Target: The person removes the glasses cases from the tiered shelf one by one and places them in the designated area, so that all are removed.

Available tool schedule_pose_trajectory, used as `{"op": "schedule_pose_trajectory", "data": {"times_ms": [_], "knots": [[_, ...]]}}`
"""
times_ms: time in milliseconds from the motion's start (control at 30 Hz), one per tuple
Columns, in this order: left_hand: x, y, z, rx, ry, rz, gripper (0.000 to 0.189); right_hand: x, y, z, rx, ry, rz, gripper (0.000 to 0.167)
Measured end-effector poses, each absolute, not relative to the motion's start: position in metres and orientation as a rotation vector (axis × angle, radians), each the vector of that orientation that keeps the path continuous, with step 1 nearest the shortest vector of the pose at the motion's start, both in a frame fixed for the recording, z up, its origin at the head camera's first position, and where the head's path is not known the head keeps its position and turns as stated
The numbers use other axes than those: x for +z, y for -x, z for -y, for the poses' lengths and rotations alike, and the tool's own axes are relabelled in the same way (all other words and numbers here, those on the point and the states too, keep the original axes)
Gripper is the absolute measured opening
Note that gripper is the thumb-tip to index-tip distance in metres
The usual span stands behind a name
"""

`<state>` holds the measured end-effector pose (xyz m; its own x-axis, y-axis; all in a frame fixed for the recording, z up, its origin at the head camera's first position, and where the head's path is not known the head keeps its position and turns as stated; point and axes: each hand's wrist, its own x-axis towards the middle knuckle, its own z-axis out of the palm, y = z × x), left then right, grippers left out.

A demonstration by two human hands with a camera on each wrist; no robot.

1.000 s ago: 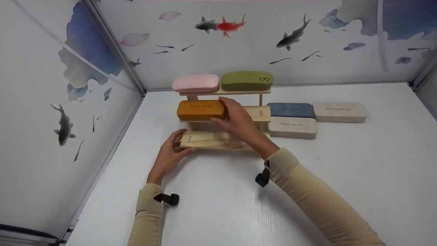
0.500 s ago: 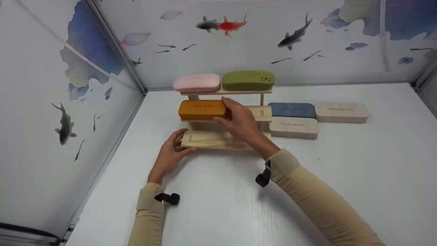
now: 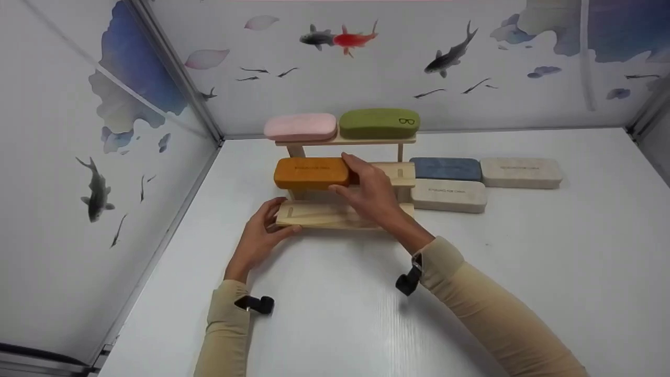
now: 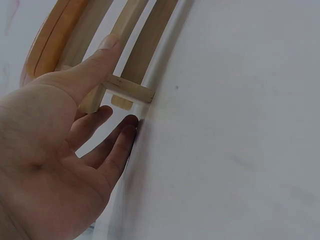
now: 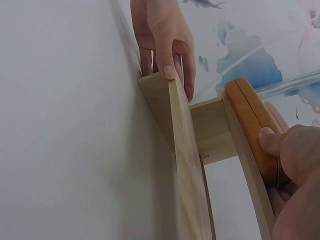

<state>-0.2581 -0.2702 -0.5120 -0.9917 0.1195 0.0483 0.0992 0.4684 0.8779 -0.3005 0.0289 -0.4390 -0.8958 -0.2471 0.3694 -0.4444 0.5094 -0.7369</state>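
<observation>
An orange glasses case (image 3: 311, 173) lies along the left part of the middle tier of a three-tier wooden display rack (image 3: 335, 214). My right hand (image 3: 372, 191) grips the case's right end, thumb on the near side and fingers at the back. In the right wrist view, the thumb (image 5: 270, 141) presses the case's face. My left hand (image 3: 259, 238) holds the left end of the rack's bottom tier. Its thumb (image 4: 107, 47) lies along the front edge in the left wrist view, with the fingers curled around the end. On the top tier sit a pink case (image 3: 300, 127) and a green case (image 3: 379, 123).
To the rack's right, a blue case (image 3: 445, 168) lies on the white table (image 3: 335, 314), with a beige case (image 3: 449, 196) in front and another beige case (image 3: 521, 173) beside it. White panels with painted fish (image 3: 450, 52) stand behind and at the left.
The orange glasses case has shifted slightly toward me on the middle tier, with my right hand on it. The left hand keeps its hold on the rack.
</observation>
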Motion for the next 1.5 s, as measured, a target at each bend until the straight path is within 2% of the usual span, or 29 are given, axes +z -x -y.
{"op": "schedule_pose_trajectory", "data": {"times_ms": [400,800,1500], "knots": [[-0.511,0.256,0.271,1.586,-0.194,-2.684,0.091,-0.443,0.286,-0.047,1.486,-0.654,2.415,0.075],[-0.511,0.255,0.273,1.605,-0.190,-2.668,0.087,-0.452,0.268,-0.077,1.754,-0.627,2.257,0.075],[-0.512,0.258,0.270,1.639,-0.228,-2.650,0.087,-0.456,0.265,-0.158,1.797,-0.511,2.264,0.080]]}}
